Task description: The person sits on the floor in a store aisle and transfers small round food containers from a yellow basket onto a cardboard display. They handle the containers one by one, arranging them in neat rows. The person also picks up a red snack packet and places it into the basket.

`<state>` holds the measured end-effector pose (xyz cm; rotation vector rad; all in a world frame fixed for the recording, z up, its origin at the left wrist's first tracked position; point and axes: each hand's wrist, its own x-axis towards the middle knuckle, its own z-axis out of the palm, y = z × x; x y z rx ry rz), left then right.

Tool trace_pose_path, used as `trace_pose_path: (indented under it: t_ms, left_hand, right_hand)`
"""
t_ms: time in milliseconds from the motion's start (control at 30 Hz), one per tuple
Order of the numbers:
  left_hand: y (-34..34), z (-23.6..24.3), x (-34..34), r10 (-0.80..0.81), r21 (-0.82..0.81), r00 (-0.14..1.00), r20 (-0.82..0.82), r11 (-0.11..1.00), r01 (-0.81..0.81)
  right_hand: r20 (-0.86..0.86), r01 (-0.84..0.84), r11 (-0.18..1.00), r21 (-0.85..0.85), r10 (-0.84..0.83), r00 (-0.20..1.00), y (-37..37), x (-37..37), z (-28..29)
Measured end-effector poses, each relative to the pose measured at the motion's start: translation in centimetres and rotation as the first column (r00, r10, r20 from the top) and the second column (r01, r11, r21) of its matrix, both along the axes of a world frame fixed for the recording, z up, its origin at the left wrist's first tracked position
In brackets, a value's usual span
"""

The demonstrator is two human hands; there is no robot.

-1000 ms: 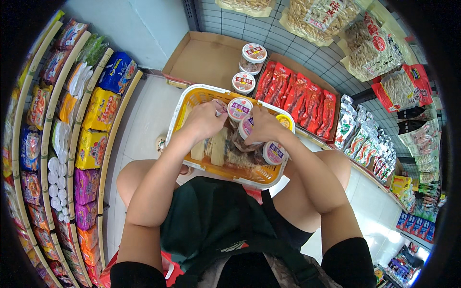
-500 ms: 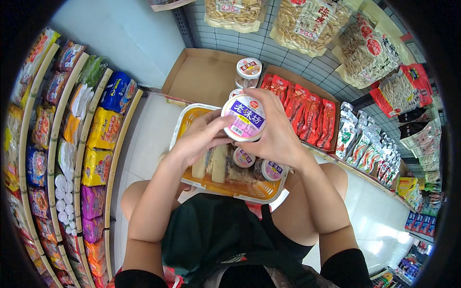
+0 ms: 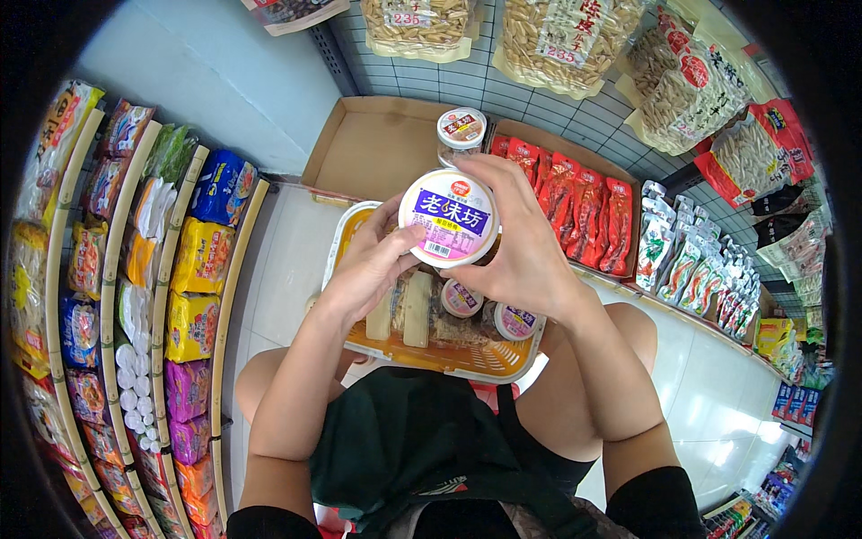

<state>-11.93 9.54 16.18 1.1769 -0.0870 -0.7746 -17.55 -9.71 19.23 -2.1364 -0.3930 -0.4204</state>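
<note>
Both my hands hold a round plastic jar with a white lid, its label purple and pink, tilted so the lid faces up at me. My left hand grips the left side, its thumb on the lid's lower left edge. My right hand curls round the right side. Beneath them sits a yellow basket with a white rim. In it lie two similar jars, one near the middle and one at the right, beside pale long packs. Another white-lidded jar stands just beyond my hands.
An open cardboard tray lies beyond the basket. Right of it are red snack packs in a box and silver pouches. Large seed bags hang on a wire grid. Shelves of colourful packets line the left. My knees flank the basket.
The jar has come slightly left and nearer to me, its lid now turned more squarely upward. Both hands keep their hold. The view has shifted a little.
</note>
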Motion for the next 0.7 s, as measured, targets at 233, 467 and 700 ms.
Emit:
trace_pose_path:
  t_ms: [233,467,700]
  left_hand:
    - [0.2,-0.3,0.0,0.015,0.008,1.0,0.006,1.0,-0.015]
    - [0.1,-0.2,-0.2,0.037,0.005,0.999,-0.007,0.999,-0.037]
    - [-0.1,-1.4,-0.1,0.083,0.055,0.992,-0.094,0.995,-0.078]
  right_hand:
    - [-0.015,0.009,1.0,0.003,-0.009,1.0,0.2,0.0,-0.2]
    - [-0.045,0.012,1.0,0.019,-0.011,0.999,0.2,0.0,-0.3]
    - [-0.084,0.002,1.0,-0.005,-0.003,0.996,0.4,0.4,-1.0]
